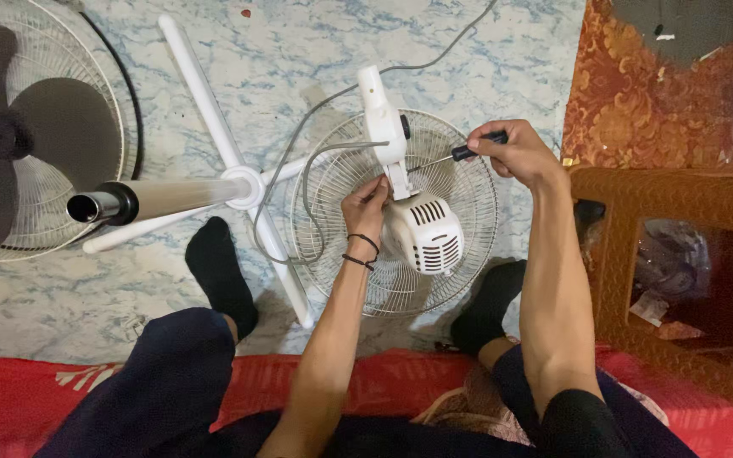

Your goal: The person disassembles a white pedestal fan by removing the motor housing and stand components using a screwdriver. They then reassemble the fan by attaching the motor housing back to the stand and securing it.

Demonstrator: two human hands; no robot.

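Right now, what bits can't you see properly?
All in the head view:
- Screwdriver tip: too small, lost against the motor housing neck.
- Screwdriver handle: mostly wrapped by the right hand.
- Left hand fingertips: tucked behind the housing.
- Second fan: cut off by the left edge.

This looks like a room in a home. The marbled floor (485,51) carries a dismantled fan head (417,225); right of it stand a carved wooden chair (638,203) and an ornate red rug (638,102), left a second fan (19,136), and nearer the person a red cloth (27,394).
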